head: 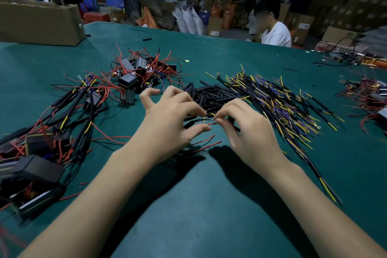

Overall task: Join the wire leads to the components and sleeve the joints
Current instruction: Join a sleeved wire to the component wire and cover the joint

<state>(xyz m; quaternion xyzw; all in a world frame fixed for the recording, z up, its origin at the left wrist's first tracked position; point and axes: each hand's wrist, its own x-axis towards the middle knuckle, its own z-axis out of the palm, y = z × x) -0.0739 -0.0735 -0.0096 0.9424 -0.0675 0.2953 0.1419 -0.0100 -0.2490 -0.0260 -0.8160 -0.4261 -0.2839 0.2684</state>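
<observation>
My left hand [169,119] and my right hand [249,132] meet over the middle of the green table. Between their fingertips runs a thin yellow wire lead [211,114]; each hand pinches one end of it. Just below, a red lead [206,124] and a black lead stretch from under my left hand toward the right fingertips. Two more red leads [207,145] lie on the table beneath the hands. The component they come from is hidden under my left hand. Behind the hands lies a heap of black sleeves [211,95].
A pile of yellow, purple and black wire leads [278,100] spreads right of the sleeves. Black components with red leads [138,73] lie behind; sleeved assemblies [41,148] sit at the left. A cardboard box [39,23] stands far left. A person in white [274,31] sits opposite.
</observation>
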